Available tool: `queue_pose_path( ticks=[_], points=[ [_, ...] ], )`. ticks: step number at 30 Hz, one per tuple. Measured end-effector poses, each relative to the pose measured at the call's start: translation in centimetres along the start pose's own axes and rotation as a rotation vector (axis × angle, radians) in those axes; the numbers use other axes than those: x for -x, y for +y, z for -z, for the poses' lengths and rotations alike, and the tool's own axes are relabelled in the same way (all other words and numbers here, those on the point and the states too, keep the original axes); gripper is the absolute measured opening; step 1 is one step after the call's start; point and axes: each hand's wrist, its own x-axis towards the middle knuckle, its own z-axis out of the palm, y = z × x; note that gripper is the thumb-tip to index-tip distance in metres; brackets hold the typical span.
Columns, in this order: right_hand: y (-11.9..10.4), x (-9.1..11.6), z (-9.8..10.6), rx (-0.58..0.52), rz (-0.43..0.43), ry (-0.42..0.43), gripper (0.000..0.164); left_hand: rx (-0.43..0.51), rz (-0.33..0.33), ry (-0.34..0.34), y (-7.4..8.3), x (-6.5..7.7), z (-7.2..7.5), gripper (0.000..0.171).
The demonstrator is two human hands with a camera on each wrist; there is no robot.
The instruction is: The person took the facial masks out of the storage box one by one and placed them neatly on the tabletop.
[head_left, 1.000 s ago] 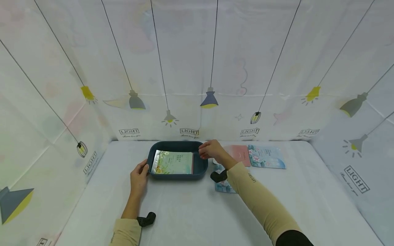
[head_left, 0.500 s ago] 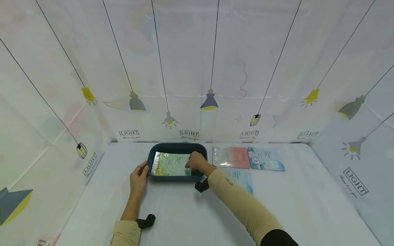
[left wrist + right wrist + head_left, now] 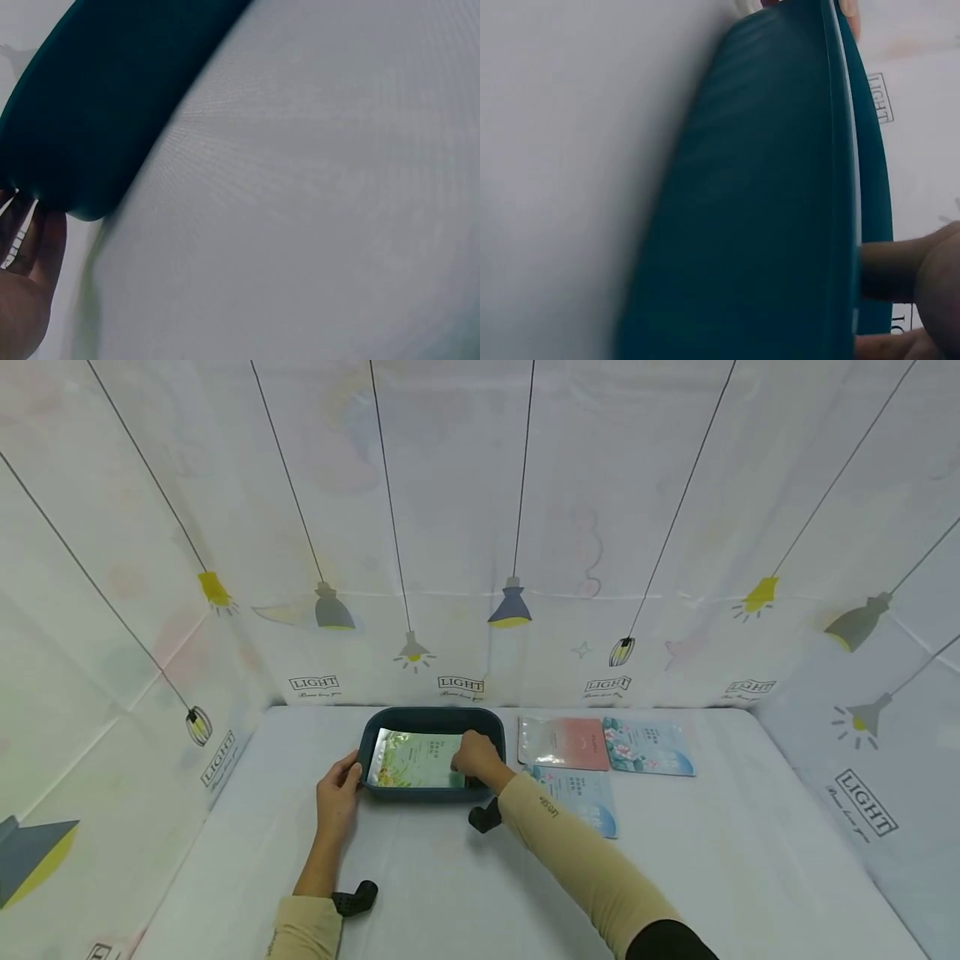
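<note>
A dark teal tray point(image 3: 431, 794) stands at the back of the white table. Inside it lies a green floral sachet point(image 3: 416, 756) with a silvery left end. My left hand point(image 3: 337, 802) is at the tray's left end, its fingers fairly straight against the outer wall, as the left wrist view also shows. Over the tray's right part, my right hand point(image 3: 477, 755) reaches down, bent fingertips at the sachet's right end. In the right wrist view the tray's wall point(image 3: 750, 172) hides those fingertips, so I cannot tell whether they pinch the sachet.
Right of the tray lie a pink and silver sachet point(image 3: 566, 743) and a blue floral sachet point(image 3: 649, 747). Nearer me is another blue sachet point(image 3: 577, 793), close beside the right sleeve. A white curtain point(image 3: 465, 527) with printed lamps rises behind the table.
My right hand has moved from the tray's right rim leftward and down to the green sachet, uncovering the sachets on the table. Over the last half second it barely moved. The left hand stayed put.
</note>
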Motion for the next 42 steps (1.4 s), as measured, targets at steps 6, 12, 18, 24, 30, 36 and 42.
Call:
queue_pose_path(
  ticks=[6, 12, 18, 24, 30, 36, 42],
  points=[
    [0.1, -0.2, -0.7, -0.194, -0.006, 0.049, 0.021, 0.008, 0.024, -0.007, -0.3, 0.0, 0.2, 0.04],
    [-0.2, 0.0, -0.7, -0.359, -0.053, 0.077, 0.016, 0.003, -0.001, -0.003, -0.3, -0.2, 0.1, 0.039],
    [-0.8, 0.0, -0.8, -0.347, 0.021, 0.071, 0.01, 0.008, -0.002, 0.004, -0.1, -0.4, 0.1, 0.038],
    [-1.1, 0.5, -0.9, -0.391, 0.054, 0.086, 0.019, -0.006, 0.0, 0.0, -0.1, -0.3, 0.1, 0.038],
    [-0.6, 0.6, -0.4, -0.504, 0.078, 0.128, 0.019, 0.012, 0.0, -0.004, -0.3, -0.1, 0.0, 0.038],
    [0.0, 0.5, 0.9, -0.649, 0.075, 0.091, 0.015, 0.018, -0.013, -0.002, -0.3, -0.1, 0.0, 0.039],
    [0.9, 0.5, 2.0, -0.705, 0.054, 0.071, 0.017, 0.003, -0.018, 0.008, -0.2, -0.1, 0.0, 0.039]
  ],
)
